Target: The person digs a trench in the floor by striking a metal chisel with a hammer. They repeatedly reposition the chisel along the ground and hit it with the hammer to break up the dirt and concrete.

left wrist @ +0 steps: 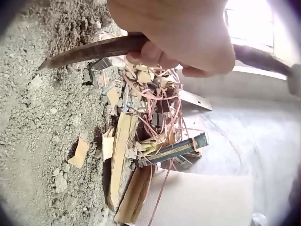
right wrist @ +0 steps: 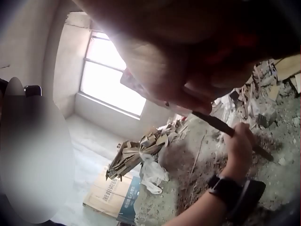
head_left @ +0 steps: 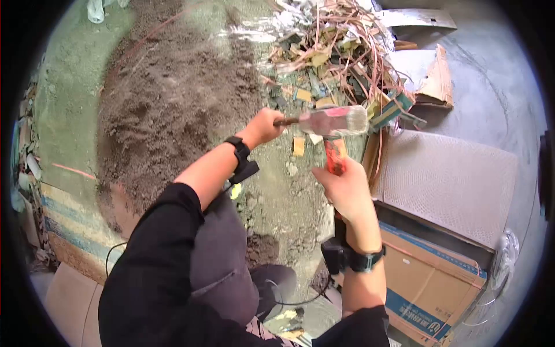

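Observation:
My left hand [head_left: 266, 127] grips a dark steel chisel [left wrist: 99, 49] around its middle. In the left wrist view its pointed tip lies close to the rough, crumbly ground, and its other end runs to the right. My right hand [head_left: 350, 188] holds a club hammer [head_left: 335, 156] by its red handle, the thumb along the side. The blocky hammer head [head_left: 341, 120] overlaps the chisel's struck end in the head view. In the right wrist view the right hand [right wrist: 188, 61] is dark and hides most of the hammer.
A mound of loose brown soil [head_left: 167, 110] lies ahead on the left. Beyond the hammer is a heap of cardboard scraps and pink strapping [head_left: 358, 55]. To the right stand a textured pale sheet [head_left: 451, 179] and a cardboard box [head_left: 428, 277]. Cables hang near the knees.

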### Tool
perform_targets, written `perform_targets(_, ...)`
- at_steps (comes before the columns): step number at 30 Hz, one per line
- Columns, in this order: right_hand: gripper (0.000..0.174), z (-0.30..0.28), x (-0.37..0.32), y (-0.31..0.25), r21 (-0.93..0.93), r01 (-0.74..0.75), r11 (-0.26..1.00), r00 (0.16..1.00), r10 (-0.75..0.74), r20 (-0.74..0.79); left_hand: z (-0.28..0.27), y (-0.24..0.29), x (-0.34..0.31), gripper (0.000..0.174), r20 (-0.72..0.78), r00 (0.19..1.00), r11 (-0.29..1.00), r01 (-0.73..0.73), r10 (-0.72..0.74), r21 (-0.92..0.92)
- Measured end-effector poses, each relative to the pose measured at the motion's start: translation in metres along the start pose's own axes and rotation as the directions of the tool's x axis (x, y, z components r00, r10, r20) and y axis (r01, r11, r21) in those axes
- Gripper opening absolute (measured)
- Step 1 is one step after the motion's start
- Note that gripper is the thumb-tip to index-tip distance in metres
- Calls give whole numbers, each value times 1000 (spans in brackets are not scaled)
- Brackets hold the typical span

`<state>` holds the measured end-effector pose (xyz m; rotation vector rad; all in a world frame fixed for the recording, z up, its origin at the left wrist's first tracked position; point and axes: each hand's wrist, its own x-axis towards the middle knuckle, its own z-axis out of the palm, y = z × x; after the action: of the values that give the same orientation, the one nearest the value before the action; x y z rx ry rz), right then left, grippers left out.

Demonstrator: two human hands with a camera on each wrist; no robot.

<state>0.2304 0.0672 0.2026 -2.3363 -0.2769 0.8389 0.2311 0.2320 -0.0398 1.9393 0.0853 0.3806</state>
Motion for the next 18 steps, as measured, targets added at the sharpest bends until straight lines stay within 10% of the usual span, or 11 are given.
perform_targets(6,21,-24,-28,-53,296,112,949,981,-57,-187,-6,7,3,18,45,996,997,77,-76,-10)
perform_targets(8,20,-11,-7,-31,63,236,970,963,-225,-147,-9,10,3,19,25,999,998,29,-27,-50)
perform_targets(11,19,-3,13,-16,61,-11,998,999,9,33,0,4,-2,17,7,999,999,-31,32,-43)
perform_targets(16,20,-37,-15,-56,306,21,952,997,5,-82,-3,1,5,18,36,999,997,33,-30,-65)
perform_targets(18,20,-17,-2,-28,68,224,972,960,-208,-188,-2,-2,4,16,52,998,998,35,-32,-57)
